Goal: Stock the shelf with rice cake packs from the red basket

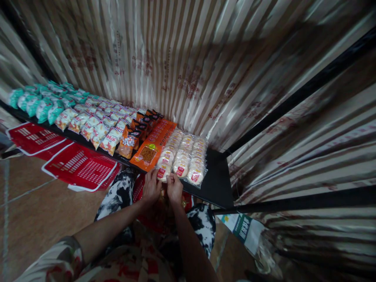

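Left hand (152, 189) and right hand (174, 188) pinch the edges of a round, pale, glossy plastic-wrapped snack (163, 173)

The clear-wrapped pack (163, 173) of pale, round pieces, a red label facing up, lay at the front edge of the black shelf (219, 180), ending the leftmost row of similar packs (181, 158).

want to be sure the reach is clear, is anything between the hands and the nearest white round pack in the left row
Nothing visible: the left hand and right hand are at the near edge of the white round pack. The orange bag lies to its left, not between.
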Demonstrator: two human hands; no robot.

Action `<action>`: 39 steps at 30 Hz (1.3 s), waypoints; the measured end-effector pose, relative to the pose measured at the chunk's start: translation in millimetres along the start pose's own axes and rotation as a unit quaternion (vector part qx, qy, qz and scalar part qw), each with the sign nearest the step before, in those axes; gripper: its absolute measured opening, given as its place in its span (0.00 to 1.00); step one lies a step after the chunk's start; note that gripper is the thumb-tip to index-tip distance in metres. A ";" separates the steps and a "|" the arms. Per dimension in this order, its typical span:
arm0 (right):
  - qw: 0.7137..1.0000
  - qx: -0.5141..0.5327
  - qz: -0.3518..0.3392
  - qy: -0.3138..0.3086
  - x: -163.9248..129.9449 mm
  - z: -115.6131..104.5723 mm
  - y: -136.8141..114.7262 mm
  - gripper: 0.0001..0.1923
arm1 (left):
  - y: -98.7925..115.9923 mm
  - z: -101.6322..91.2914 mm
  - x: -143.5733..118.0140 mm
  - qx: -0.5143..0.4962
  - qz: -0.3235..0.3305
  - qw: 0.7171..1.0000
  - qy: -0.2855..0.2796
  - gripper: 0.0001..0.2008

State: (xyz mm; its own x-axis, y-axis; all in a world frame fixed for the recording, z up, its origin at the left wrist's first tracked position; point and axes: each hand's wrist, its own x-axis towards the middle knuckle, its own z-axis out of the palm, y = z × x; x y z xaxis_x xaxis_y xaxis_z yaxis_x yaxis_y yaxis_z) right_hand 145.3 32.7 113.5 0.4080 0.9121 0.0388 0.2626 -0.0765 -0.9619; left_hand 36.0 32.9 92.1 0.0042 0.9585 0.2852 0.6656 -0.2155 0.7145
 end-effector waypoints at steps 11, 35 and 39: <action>0.999 -0.035 -0.013 0.007 3.9 2.0 4.4 0.14 | -3.2 -1.3 6.0 0.038 0.037 0.998 -0.020 0.21; 0.998 -0.038 -0.034 0.021 -3.1 -3.0 3.8 0.14 | -0.9 0.4 4.9 -0.004 0.053 0.999 -0.006 0.19; 0.997 -0.029 -0.041 0.050 -11.7 -14.6 3.9 0.15 | 9.6 1.4 0.7 -0.011 0.077 0.997 -0.016 0.18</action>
State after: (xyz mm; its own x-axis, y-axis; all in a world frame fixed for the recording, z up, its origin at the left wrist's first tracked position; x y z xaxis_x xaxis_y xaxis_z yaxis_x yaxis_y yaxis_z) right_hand 154.3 15.8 113.2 0.4675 0.8717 0.1471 0.3475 -0.0282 -0.9372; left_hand 43.5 31.7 98.3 0.1300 0.9189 0.3725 0.6386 -0.3650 0.6775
